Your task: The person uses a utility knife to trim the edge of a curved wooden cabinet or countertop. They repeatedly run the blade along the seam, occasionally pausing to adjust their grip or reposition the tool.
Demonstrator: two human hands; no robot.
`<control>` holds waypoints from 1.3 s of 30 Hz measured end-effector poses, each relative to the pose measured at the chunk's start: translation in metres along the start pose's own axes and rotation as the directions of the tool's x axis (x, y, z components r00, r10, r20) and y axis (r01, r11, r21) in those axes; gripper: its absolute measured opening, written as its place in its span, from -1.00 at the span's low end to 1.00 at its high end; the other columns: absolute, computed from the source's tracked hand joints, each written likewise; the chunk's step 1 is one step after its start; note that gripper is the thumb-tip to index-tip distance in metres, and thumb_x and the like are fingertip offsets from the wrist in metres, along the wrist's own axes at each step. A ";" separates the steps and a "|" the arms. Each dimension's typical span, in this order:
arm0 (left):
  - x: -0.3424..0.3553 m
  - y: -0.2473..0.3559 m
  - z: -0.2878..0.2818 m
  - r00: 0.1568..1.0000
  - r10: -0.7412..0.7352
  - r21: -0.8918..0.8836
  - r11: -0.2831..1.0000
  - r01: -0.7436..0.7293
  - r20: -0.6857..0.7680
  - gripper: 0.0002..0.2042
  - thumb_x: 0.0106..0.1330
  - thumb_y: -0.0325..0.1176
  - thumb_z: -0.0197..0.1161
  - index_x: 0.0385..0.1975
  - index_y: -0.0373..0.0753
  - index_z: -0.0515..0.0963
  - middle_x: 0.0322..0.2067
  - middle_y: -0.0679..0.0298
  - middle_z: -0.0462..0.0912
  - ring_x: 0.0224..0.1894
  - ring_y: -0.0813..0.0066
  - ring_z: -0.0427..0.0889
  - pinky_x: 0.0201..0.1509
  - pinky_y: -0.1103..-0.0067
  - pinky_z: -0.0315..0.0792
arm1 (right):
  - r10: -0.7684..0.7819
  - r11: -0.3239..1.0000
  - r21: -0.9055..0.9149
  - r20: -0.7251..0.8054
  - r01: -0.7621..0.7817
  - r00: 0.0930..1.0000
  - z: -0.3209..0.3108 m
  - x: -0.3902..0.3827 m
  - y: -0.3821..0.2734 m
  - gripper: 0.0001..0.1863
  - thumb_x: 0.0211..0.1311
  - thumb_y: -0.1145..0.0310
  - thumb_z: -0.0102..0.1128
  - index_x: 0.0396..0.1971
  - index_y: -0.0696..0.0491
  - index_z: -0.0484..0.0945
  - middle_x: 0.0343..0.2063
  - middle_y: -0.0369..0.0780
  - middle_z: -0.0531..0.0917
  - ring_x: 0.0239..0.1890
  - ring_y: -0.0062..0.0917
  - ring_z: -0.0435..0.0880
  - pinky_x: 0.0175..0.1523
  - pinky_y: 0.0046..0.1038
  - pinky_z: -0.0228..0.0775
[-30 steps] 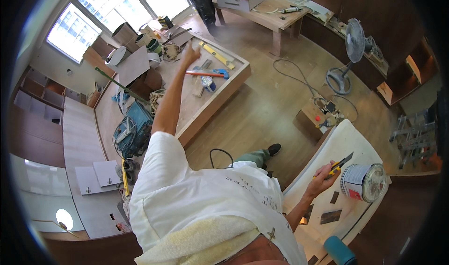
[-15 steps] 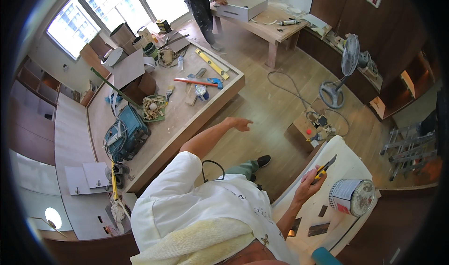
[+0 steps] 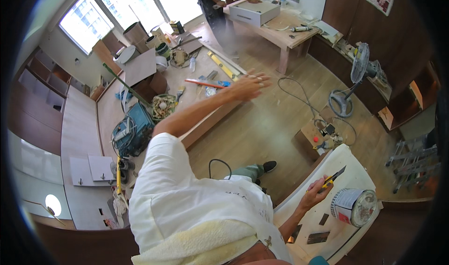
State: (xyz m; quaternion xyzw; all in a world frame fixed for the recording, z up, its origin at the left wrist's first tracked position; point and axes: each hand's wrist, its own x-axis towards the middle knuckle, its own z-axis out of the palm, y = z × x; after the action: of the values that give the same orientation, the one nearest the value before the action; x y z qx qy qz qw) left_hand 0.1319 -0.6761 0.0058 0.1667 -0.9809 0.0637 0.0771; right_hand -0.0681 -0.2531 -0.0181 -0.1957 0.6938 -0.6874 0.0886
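Observation:
My left hand [image 3: 252,84] is outstretched in the air, fingers apart and slightly blurred, in front of the low wooden platform [image 3: 208,124] with a yellow level [image 3: 219,63], red-and-blue tool [image 3: 201,82] and small can [image 3: 210,91]. My right hand [image 3: 316,192] grips a yellow utility knife [image 3: 336,175] with a dark blade, above a pale board [image 3: 351,164] at lower right. A large paint can [image 3: 353,207] stands on that board beside several small dark pieces [image 3: 318,237].
A teal power-tool case [image 3: 133,129] and clutter fill the platform's left. A co-worker [image 3: 213,7] handles a white box [image 3: 255,14] at a wooden table [image 3: 290,38]. A standing fan [image 3: 360,64], looped cable [image 3: 304,92], wooden box [image 3: 308,136] and aluminium ladder [image 3: 407,164] are on the right.
My left hand dropped from over the platform, then rose again further right, fingers spread. My right hand stays on the knife near the can. The co-worker's hands moved on the box.

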 end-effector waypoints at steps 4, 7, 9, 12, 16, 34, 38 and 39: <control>-0.090 -0.105 -0.029 0.988 0.109 0.287 0.948 -0.136 0.108 -0.49 0.32 -0.28 0.22 0.30 -0.06 0.43 0.32 0.23 0.46 0.36 0.26 0.41 0.46 0.10 0.18 | 0.057 0.998 0.036 -0.052 -0.055 0.997 -0.007 0.001 0.012 -0.74 0.52 0.25 0.02 -0.03 0.14 0.43 -0.57 -0.39 0.34 -0.62 -0.76 0.24 -0.54 -0.66 0.09; -0.175 -0.211 -0.084 0.511 -0.859 0.157 0.502 0.851 -0.025 -0.41 0.17 -0.24 0.35 0.24 -0.22 0.42 0.07 -0.03 0.62 0.01 0.07 0.68 0.02 0.10 0.55 | 0.104 0.994 0.021 -0.016 -0.104 0.994 -0.022 0.001 0.044 -0.71 0.54 0.23 0.01 0.00 0.16 0.43 -0.52 -0.37 0.37 -0.61 -0.77 0.24 -0.55 -0.68 0.09; -0.205 -0.206 -0.104 0.510 -0.805 0.307 0.424 0.852 -0.304 -0.33 0.24 -0.14 0.31 0.37 -0.16 0.30 0.40 0.09 0.28 0.41 0.10 0.28 0.36 -0.21 0.10 | 0.121 0.988 -0.093 -0.033 -0.123 0.992 -0.020 0.000 0.035 -0.70 0.54 0.22 -0.01 -0.01 0.17 0.44 -0.52 -0.37 0.37 -0.61 -0.77 0.24 -0.54 -0.67 0.09; -0.225 -0.172 -0.134 0.711 -0.697 0.504 0.582 0.638 -0.094 -0.36 0.30 -0.12 0.26 0.39 -0.06 0.30 0.48 0.24 0.14 0.54 0.14 0.05 0.46 -0.24 -0.15 | 0.133 0.984 -0.111 -0.032 -0.136 0.991 -0.023 0.008 0.048 -0.68 0.54 0.19 0.02 0.00 0.16 0.46 -0.52 -0.37 0.38 -0.61 -0.75 0.25 -0.55 -0.66 0.10; -0.180 -0.112 -0.102 0.735 -0.676 0.365 0.673 0.644 -0.051 -0.37 0.26 -0.16 0.29 0.36 -0.03 0.33 0.35 0.07 0.32 0.44 0.12 0.24 0.50 -0.20 -0.18 | 0.065 0.997 -0.050 -0.026 -0.066 0.998 -0.004 0.021 0.036 -0.68 0.54 0.19 0.03 -0.02 0.16 0.48 -0.52 -0.37 0.39 -0.60 -0.76 0.24 -0.53 -0.65 0.13; -0.236 -0.244 -0.203 0.167 -0.881 -0.736 0.464 0.493 -0.443 -0.48 0.26 -0.12 0.33 0.10 -0.36 0.46 -0.11 0.02 0.63 -0.09 0.14 0.63 0.01 0.32 0.50 | 0.062 0.992 -0.107 -0.044 -0.066 0.997 -0.013 0.003 0.041 -0.66 0.53 0.16 0.02 -0.04 0.16 0.46 -0.57 -0.37 0.36 -0.60 -0.75 0.30 -0.56 -0.64 0.14; -0.214 -0.236 -0.125 0.456 -0.782 -0.476 0.621 0.623 -0.424 -0.63 0.34 -0.16 0.23 -0.07 -0.37 0.54 -0.26 0.06 0.65 -0.15 0.21 0.63 0.03 0.39 0.49 | 0.069 0.996 -0.053 -0.040 -0.071 0.997 -0.004 0.021 0.044 -0.69 0.53 0.17 0.03 -0.06 0.14 0.47 -0.58 -0.39 0.34 -0.60 -0.77 0.28 -0.55 -0.64 0.13; -0.212 -0.226 -0.092 0.604 -0.773 -0.405 0.624 0.669 -0.194 -0.63 0.35 -0.17 0.22 -0.01 -0.34 0.54 -0.16 0.07 0.66 -0.09 0.20 0.63 0.06 0.39 0.48 | 0.063 0.998 -0.016 -0.002 -0.063 0.998 -0.001 0.023 0.044 -0.70 0.52 0.17 0.04 -0.06 0.13 0.47 -0.58 -0.40 0.33 -0.60 -0.77 0.28 -0.54 -0.64 0.12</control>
State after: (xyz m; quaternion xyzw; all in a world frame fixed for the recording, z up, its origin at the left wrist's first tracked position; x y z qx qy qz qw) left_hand 0.4172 -0.8062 0.0823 0.5248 -0.7942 -0.0898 0.2928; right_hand -0.0963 -0.2621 -0.0583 -0.1741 0.7052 -0.6787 0.1081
